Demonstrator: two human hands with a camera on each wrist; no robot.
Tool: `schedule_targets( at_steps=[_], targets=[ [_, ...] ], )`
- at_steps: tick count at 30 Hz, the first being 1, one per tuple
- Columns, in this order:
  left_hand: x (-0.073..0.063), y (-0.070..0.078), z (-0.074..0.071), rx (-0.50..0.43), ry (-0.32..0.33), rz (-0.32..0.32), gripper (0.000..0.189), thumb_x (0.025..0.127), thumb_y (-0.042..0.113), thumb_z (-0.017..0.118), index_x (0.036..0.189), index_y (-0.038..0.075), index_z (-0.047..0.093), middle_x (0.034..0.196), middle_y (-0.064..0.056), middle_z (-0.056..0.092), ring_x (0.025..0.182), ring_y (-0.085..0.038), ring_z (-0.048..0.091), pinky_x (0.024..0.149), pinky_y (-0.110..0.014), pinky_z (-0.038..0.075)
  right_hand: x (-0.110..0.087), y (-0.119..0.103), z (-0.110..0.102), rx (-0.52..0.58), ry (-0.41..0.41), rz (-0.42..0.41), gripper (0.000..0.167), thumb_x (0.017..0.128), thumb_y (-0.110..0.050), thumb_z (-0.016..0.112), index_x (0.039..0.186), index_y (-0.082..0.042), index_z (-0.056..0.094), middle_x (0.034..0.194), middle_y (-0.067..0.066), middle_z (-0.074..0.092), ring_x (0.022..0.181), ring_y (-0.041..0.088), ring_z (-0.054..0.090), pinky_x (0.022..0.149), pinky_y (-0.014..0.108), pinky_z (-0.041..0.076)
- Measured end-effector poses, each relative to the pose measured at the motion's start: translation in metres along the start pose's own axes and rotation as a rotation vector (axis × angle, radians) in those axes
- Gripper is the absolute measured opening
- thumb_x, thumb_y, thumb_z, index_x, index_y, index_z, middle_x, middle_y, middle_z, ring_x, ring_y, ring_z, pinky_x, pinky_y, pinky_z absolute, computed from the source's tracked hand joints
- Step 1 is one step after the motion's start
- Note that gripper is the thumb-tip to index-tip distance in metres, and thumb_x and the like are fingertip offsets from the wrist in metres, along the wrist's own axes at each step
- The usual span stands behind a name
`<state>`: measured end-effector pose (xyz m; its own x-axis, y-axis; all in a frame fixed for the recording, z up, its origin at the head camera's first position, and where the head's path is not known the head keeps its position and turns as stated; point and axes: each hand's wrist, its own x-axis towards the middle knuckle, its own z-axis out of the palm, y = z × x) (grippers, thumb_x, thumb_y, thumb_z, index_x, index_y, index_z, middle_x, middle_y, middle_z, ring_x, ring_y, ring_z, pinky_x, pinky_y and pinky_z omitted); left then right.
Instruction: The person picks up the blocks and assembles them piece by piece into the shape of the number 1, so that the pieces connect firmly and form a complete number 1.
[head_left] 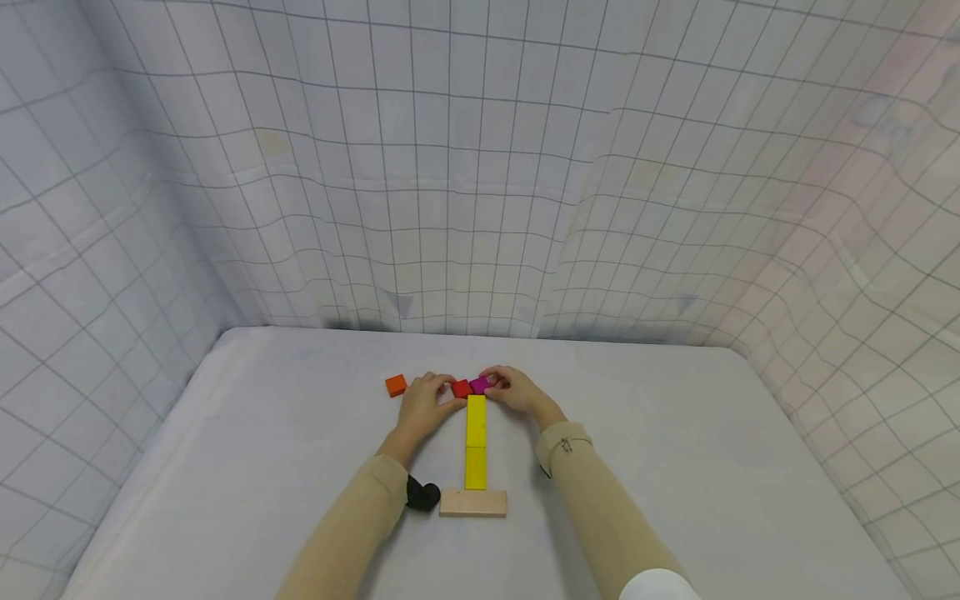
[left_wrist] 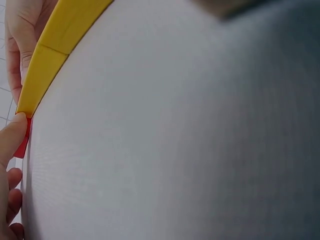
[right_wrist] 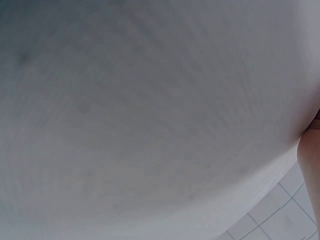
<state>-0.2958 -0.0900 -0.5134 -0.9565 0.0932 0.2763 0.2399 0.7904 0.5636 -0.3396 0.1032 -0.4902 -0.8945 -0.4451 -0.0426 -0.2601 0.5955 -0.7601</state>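
Two yellow blocks (head_left: 476,421) lie end to end in a line on the white table. At their far end a red block (head_left: 461,389) sits beside a purple block (head_left: 480,385), both turned at a slant. My left hand (head_left: 423,406) pinches the red block between thumb and fingers. On the other side my right hand (head_left: 517,392) pinches the purple block. In the left wrist view the left thumb (left_wrist: 14,135) presses the red block (left_wrist: 22,142) right at the tip of the yellow row (left_wrist: 42,75). Only a sliver of the right hand (right_wrist: 310,155) shows in the right wrist view.
A pale wooden plank (head_left: 473,503) lies crosswise at the near end of the yellow row. An orange block (head_left: 396,385) rests left of my left hand. A black wrist camera (head_left: 423,495) hangs under the left sleeve. White gridded cloth (head_left: 480,208) walls the table's back and sides.
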Motion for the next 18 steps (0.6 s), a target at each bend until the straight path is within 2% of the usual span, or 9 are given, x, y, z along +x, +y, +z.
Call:
schedule_targets(
  at_steps=[9,18],
  targets=[
    [-0.0009,-0.0031,0.0006,-0.071,-0.003,-0.01,0.042,0.077,0.036,0.072,0.108,0.01,0.062,0.082,-0.004,0.052,0.079,-0.023,0.046,0.074,-0.037,0.035,-0.0006,-0.0005,0.0002,-0.006,-0.002,0.005,0.028,0.087,-0.008,0.06,0.115,-0.005,0.057,0.09,0.006,0.053,0.082,0.017,0.047,0.078,0.028,0.041],
    [-0.0012,-0.0035,0.0004,-0.077,0.004,0.0,0.038,0.077,0.036,0.071,0.105,0.01,0.063,0.081,-0.004,0.052,0.079,-0.024,0.047,0.072,-0.037,0.033,-0.0003,0.0007,0.0013,-0.012,0.001,0.003,0.028,0.087,-0.008,0.061,0.114,-0.005,0.058,0.091,0.006,0.053,0.082,0.017,0.047,0.078,0.027,0.041]
  ],
)
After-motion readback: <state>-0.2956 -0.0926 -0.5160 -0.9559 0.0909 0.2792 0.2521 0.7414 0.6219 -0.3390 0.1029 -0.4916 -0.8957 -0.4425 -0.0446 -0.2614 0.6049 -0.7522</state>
